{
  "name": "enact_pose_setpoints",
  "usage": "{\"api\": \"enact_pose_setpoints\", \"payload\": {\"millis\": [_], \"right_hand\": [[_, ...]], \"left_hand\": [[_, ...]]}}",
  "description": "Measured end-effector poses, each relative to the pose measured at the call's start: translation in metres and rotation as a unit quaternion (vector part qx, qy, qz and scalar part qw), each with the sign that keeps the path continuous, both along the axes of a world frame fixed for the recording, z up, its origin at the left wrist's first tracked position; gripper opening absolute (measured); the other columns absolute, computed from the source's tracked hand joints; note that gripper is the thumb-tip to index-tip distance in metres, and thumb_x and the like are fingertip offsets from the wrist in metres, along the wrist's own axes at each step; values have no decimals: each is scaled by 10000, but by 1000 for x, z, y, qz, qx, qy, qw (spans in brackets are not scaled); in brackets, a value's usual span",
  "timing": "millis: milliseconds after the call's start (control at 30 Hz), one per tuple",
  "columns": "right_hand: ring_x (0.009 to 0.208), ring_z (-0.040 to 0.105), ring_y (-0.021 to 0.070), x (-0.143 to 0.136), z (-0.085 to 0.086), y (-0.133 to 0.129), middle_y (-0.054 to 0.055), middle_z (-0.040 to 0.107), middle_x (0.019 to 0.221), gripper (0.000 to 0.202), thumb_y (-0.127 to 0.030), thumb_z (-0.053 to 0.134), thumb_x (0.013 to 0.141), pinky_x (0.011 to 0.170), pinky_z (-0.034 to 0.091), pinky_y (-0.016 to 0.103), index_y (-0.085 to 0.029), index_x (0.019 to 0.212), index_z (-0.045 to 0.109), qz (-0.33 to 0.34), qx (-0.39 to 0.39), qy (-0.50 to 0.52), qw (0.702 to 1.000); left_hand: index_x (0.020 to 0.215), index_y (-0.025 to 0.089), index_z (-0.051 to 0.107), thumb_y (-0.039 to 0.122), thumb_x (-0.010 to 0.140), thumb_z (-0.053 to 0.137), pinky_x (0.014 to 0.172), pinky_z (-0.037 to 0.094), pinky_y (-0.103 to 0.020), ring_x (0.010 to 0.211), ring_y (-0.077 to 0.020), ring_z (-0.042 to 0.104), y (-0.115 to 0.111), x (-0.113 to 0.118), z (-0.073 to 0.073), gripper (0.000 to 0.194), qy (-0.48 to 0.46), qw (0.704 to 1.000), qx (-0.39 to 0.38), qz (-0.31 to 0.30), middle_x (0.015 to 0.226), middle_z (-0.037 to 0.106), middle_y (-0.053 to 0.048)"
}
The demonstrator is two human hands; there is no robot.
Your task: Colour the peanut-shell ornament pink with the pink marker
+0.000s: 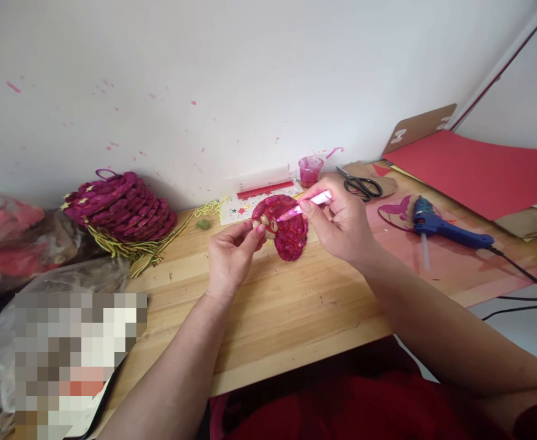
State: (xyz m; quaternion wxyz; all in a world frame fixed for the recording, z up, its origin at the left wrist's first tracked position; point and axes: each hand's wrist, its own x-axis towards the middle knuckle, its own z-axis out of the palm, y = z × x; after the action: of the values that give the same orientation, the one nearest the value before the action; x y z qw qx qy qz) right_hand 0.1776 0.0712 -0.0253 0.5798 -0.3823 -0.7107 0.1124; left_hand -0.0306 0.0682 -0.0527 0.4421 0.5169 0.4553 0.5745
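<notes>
A lumpy magenta heart-shaped craft piece (291,244) is held up above the wooden table. A few tan, unpainted lumps that look like peanut shells show on its left side. My left hand (232,253) pinches that side between thumb and fingers. In my right hand (339,223) is a paintbrush (317,199) with a white handle and a pink-stained head. Its tip points down and left, at or very close to the tan lumps. Behind my hands stands a clear cup (311,170) smeared with magenta paint.
At left sits a stack of magenta pieces (122,208) with stars and yellow tassels, near plastic bags (66,287). Black-handled scissors (362,186), a pink cardboard heart (397,212), a corded blue glue gun (456,232) and red sheets (479,171) lie right. A paint-spattered wall (195,79) rises behind.
</notes>
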Motion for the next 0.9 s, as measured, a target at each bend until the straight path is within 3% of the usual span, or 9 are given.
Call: {"api": "enact_pose_setpoints", "payload": {"millis": [233,733,900], "right_hand": [[859,678,186,-4,1,-3,20,730,912,100,-327,651,1009,809,517,353,-241,959,659,1,36,-6,999],[799,665,174,-6,-5,-1,17,724,868,109,-321,637,1008,708,496,329,-236,940,636,21,11,-28,999],[862,673,189,-6,-4,0,29,736,903,87,-304,632,1008,776,503,353,-237,954,649,2,30,-20,999]], "left_hand": [[832,176,836,469,698,935,670,630,-289,676,-166,723,0,1,1,337,-14,1000,-16,-1,773,784,-49],[889,159,811,520,672,950,722,656,-294,780,-171,745,2,-2,0,443,-53,997,-56,-17,863,781,-50],[882,155,810,510,660,959,709,644,-275,783,-164,740,3,-2,0,444,-60,996,-63,-31,880,786,-60]]}}
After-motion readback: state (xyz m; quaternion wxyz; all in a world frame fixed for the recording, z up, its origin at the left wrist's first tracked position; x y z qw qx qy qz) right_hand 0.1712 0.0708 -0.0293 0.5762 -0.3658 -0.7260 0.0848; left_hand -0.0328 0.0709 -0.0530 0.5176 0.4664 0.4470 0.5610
